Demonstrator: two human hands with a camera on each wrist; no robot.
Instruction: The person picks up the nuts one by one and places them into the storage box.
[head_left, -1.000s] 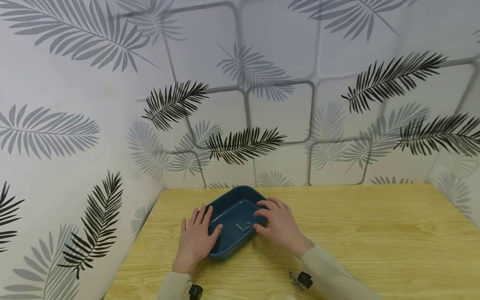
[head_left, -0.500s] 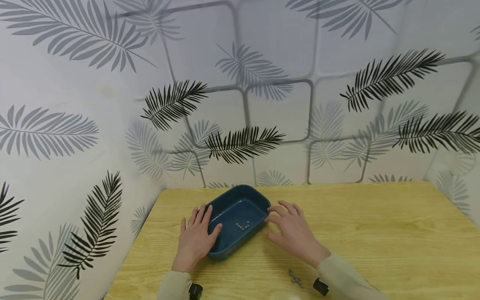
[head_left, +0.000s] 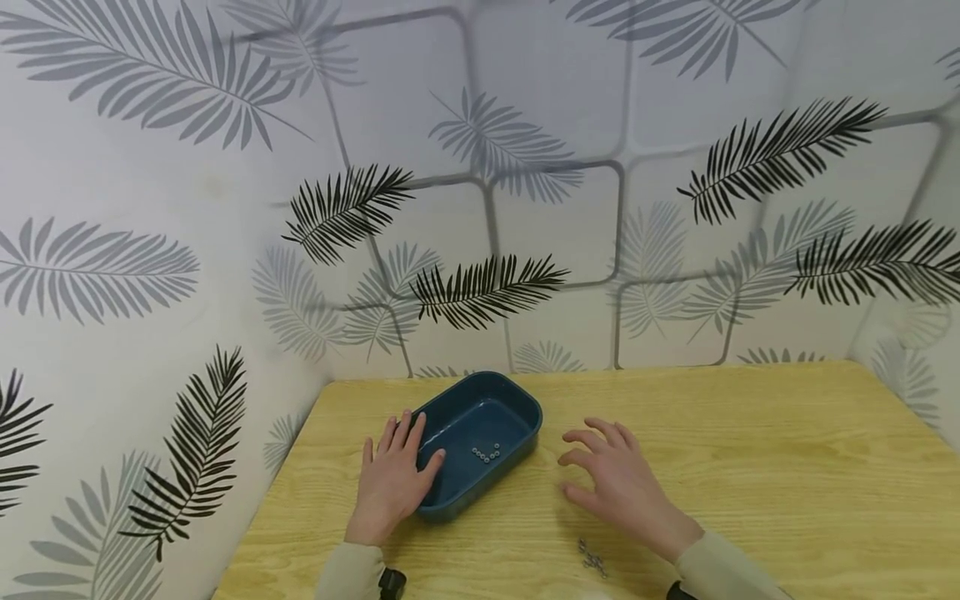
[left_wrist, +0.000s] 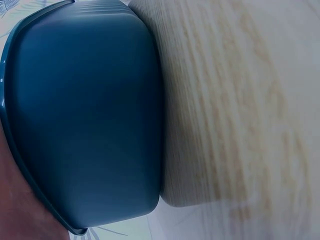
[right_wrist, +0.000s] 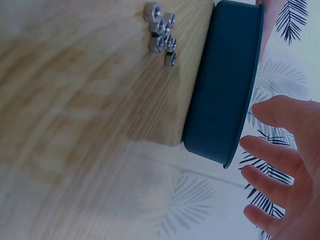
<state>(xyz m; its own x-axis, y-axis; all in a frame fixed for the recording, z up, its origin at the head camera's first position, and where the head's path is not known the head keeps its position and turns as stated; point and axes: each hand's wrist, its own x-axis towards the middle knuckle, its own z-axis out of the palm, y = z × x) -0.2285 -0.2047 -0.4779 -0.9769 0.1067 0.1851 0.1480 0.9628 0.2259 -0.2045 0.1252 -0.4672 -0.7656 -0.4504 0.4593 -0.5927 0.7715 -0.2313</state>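
Observation:
My left hand (head_left: 393,479) rests over the left rim of a dark blue rectangular tray (head_left: 461,433), its fingers straight along the edge and its thumb over the inside. Several small metal nuts (head_left: 486,459) lie in a curved line on the tray's floor. To the right of the tray, my right hand (head_left: 618,483) hovers above the table with fingers spread and slightly bent, holding nothing. The right wrist view shows a loose cluster of nuts (right_wrist: 157,27) on the tabletop, below that hand. The left wrist view has the tray's outer wall (left_wrist: 90,110) filling its left half.
The pale wood-grain table (head_left: 750,467) extends far to the right of the tray. A wall (head_left: 555,225) with a leaf pattern stands behind the table and along its left side.
My right hand has moved away from the tray's right rim, rightward and slightly toward me, uncovering the nuts on the table. My left hand and the tray have stayed put.

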